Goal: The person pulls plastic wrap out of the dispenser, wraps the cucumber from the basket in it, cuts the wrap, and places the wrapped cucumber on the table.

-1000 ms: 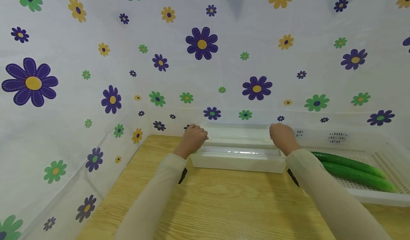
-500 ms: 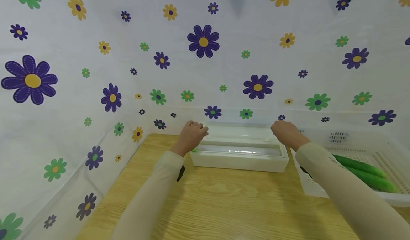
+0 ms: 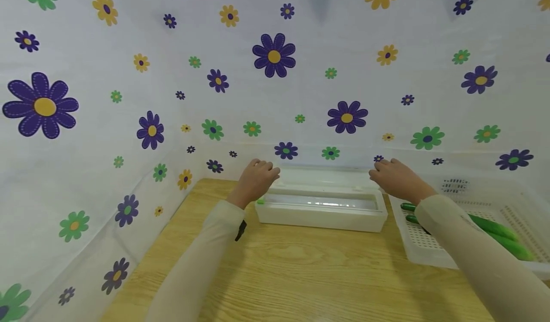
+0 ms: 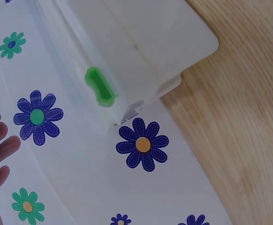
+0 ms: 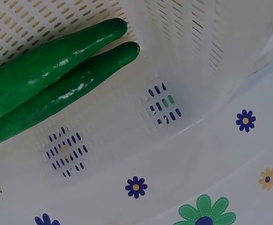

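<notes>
A long white cling film dispenser (image 3: 320, 220) lies near the back wall. Its lid (image 3: 331, 177) is swung up and back, and a roll of clear cling film (image 3: 318, 201) shows inside. Above the box's left end is my left hand (image 3: 254, 181), with loosely bent fingers; the left wrist view shows those fingers (image 4: 3, 149) apart from the box and its green slider (image 4: 100, 87). My right hand (image 3: 397, 179) hovers just past the right end, fingers bent, nothing visible in it. Only a sliver of it enters the right wrist view.
To the right stands a white perforated basket (image 3: 421, 257) holding two cucumbers (image 5: 56, 70), partly hidden by my right sleeve in the head view. A flower-printed sheet (image 3: 301, 92) covers the back and left sides. Beneath everything is a wood-grain table (image 3: 292, 274).
The dispenser's lid has tipped back, baring more of the inside. My right hand has moved off the lid to the right, and my left hand has eased slightly left, letting go.
</notes>
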`<state>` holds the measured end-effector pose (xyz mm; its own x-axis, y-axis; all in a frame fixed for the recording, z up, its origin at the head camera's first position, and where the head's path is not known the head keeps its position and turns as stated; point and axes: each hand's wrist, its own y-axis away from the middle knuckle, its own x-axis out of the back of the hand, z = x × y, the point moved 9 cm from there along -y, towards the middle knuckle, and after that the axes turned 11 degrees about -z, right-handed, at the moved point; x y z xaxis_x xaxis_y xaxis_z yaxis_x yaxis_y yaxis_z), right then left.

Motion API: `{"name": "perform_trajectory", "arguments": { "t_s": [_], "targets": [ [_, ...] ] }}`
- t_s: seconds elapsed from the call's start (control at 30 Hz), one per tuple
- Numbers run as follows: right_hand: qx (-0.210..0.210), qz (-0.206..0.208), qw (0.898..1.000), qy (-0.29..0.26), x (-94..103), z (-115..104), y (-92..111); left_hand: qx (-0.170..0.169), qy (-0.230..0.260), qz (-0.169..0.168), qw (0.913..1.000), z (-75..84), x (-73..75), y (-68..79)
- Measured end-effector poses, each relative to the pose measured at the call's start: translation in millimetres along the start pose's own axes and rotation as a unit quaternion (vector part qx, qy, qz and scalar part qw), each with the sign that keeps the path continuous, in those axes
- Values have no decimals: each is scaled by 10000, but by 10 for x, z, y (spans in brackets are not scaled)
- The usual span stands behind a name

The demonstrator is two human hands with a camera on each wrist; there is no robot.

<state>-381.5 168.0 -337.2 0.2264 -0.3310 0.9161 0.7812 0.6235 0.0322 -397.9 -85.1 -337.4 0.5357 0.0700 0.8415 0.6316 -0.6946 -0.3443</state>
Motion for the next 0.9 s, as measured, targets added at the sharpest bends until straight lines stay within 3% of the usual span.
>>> {"name": "perform_trajectory", "arguments": {
  "t_s": [0.17,0.33,0.47,0.7,0.9],
  "targets": [
    [40,718,9973,113,118,12,65,-79,-32,26,10000,20,66,-21],
    [105,1069,9942,111,203,33,94,-20,-71,24,10000,0,102,-29],
    [81,1107,9938,79,247,65,92,-4,-127,101,9999,-10,147,-38],
    [-123,770,9969,-61,293,111,73,113,23,234,9997,-40,251,-52],
    [-148,1090,9939,18,411,117,94,219,-1,220,9995,-88,323,-64]
  ]
}}
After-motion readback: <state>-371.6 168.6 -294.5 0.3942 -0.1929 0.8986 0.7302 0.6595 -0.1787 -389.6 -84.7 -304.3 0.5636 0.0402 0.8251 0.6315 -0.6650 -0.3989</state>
